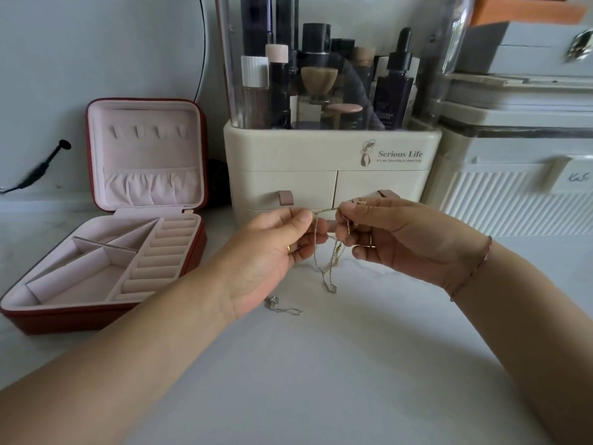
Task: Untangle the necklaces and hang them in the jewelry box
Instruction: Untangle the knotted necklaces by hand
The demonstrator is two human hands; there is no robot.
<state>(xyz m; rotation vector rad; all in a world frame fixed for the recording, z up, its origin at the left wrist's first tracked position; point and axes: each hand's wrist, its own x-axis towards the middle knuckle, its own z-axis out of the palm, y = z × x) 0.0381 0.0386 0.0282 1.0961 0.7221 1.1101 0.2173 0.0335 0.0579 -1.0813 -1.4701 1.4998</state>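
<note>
Left hand (272,255) and right hand (407,239) each pinch the tangled necklaces (336,252), whose fine crossings blur together.

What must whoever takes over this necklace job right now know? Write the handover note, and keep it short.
Left hand: its grip pinches a strand of the tangled necklaces.
Right hand: pinches the same tangle, held above the table.
A silver chain piece lies on the table below the left hand; I cannot tell whether it joins the tangle.
Jewelry box: open at the left, lid hooks bare.
Done: box is open.
Left: separate the chains and hang each on a hook.
</note>
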